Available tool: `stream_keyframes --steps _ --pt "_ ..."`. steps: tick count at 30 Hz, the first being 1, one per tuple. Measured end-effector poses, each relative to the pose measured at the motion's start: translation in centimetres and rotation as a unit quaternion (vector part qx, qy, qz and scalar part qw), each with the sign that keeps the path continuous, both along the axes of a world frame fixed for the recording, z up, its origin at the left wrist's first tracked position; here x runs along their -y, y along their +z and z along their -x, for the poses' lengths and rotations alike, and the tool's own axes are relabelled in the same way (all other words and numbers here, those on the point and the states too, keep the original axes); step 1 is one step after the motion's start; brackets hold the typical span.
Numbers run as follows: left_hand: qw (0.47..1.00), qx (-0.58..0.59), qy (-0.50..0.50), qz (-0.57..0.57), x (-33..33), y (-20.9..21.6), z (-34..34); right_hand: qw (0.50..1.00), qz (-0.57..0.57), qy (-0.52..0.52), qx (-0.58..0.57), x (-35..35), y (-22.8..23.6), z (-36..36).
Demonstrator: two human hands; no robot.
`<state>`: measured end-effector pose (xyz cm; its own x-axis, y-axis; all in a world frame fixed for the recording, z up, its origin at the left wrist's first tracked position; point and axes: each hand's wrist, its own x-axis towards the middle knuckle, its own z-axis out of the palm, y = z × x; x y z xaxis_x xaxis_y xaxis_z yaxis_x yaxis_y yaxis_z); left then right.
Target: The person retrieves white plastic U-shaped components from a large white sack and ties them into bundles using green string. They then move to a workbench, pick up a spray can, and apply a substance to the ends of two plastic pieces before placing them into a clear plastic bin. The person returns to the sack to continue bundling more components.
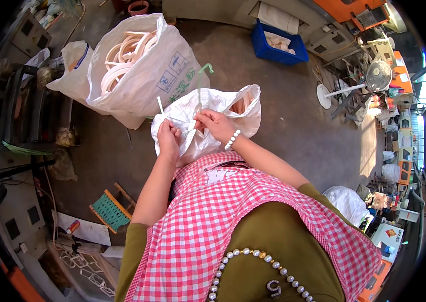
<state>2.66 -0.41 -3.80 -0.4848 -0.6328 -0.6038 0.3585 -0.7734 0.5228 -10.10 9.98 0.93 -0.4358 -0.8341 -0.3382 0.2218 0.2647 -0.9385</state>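
Pinching thin white strip [160, 105] with left grip [169, 137] and right grip [217, 126]. Held against crinkled sack [218, 99], near bulging bag [145, 85].

We've got a pinkish-red-and-white checked apron [192, 241], white patch [222, 175] up front | we see an olive-green top [283, 231], sleeves [135, 251] stopping near the elbows | round white-bead bracelet [233, 139] | pearly necklace [290, 278], gold beads [262, 255] mixed in | sparkly chest ornament [274, 288]!

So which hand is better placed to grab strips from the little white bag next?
Probably the right hand: it is nearer the pinkish strips showing in the open right side of the small white sack. The left hand is farther left. Both look busy pinching.
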Motion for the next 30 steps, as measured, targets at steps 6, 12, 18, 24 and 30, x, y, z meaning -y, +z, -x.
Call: stream_keyframes --steps 6,12,18,24,30 --pt "0.981 0.017 -0.091 0.172 1.8 5.2 0.8 0.997 -0.018 0.057 -0.039 2.5 2.2 -0.1" --pt "0.988 0.106 -0.086 0.065 2.5 1.3 1.1 0.989 -0.104 0.058 -0.086 0.7 1.2 -0.8" --pt "0.984 0.139 -0.112 0.019 1.0 1.0 0.4 0.986 -0.118 0.028 -0.118 -1.1 -3.4 -0.7" --pt "0.879 0.145 -0.227 0.394 -0.9 3.8 -2.3 0.984 -0.075 0.086 -0.135 -1.6 -2.9 -0.3" --pt "0.853 0.153 -0.301 0.398 0.6 6.1 0.2 0.960 -0.044 0.149 -0.233 -1.8 -1.8 -0.3"
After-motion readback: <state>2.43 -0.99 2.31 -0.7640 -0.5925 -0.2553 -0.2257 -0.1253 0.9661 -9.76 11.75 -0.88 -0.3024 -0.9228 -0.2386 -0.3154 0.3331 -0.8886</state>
